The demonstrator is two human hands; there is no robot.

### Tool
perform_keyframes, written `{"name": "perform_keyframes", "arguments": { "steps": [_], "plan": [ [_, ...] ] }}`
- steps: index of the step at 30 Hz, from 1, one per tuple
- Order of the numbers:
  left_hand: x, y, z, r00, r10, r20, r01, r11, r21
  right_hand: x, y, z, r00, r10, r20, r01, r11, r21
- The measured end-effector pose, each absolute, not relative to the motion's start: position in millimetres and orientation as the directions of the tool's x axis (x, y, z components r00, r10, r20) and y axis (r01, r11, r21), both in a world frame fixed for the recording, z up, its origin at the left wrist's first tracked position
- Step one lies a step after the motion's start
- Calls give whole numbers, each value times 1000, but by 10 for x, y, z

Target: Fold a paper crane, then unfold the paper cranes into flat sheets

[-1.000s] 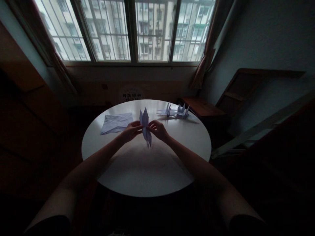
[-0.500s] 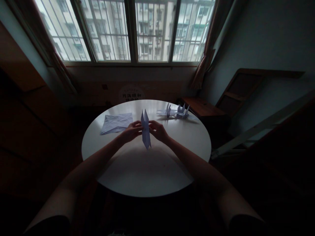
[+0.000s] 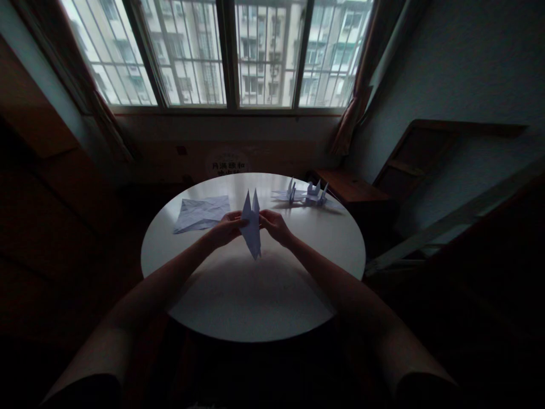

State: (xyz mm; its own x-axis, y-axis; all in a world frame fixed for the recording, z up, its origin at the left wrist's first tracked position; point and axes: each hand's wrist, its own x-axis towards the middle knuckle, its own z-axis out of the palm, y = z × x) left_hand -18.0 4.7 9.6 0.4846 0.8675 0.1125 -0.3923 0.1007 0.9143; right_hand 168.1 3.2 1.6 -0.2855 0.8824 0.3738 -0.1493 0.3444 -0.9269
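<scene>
A folded paper piece (image 3: pixel 251 230), narrow and pale, stands upright between my hands above the round white table (image 3: pixel 255 301). Two points stick up at its top, and it tapers to a tip below. My left hand (image 3: pixel 230 227) pinches its left edge, the thumb on the near face. At the right edge, my right hand (image 3: pixel 276 225) has its fingers closed on the paper; some fingertips are hidden behind it. Left of my hands lies a creased paper sheet (image 3: pixel 202 211).
Folded paper cranes (image 3: pixel 315 194) stand at the table's back right. Behind the table, a low wooden bench (image 3: pixel 353 186) is near the right wall. A barred window (image 3: pixel 230 54) fills the far wall, and dark wooden cabinets (image 3: pixel 42 216) are on the left.
The paper piece has turned in my hands and shows a wider left face. Its two upper points now stand further apart. Both hands stay in nearly the same place.
</scene>
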Motion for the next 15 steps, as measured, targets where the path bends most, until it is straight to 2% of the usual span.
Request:
{"name": "perform_keyframes", "arguments": {
  "steps": [9, 15],
  "plan": [
    [-184, 74, 68, 507, 857, 95, -391, 130, 911, 1686, 49, 7, -279, 876, 394, -214, 343, -915],
    [-171, 84, 80, 451, 891, 57, -414, 152, 897, 1726, 49, 72, -145, 887, 438, -182, 411, -893]
  ]
}}
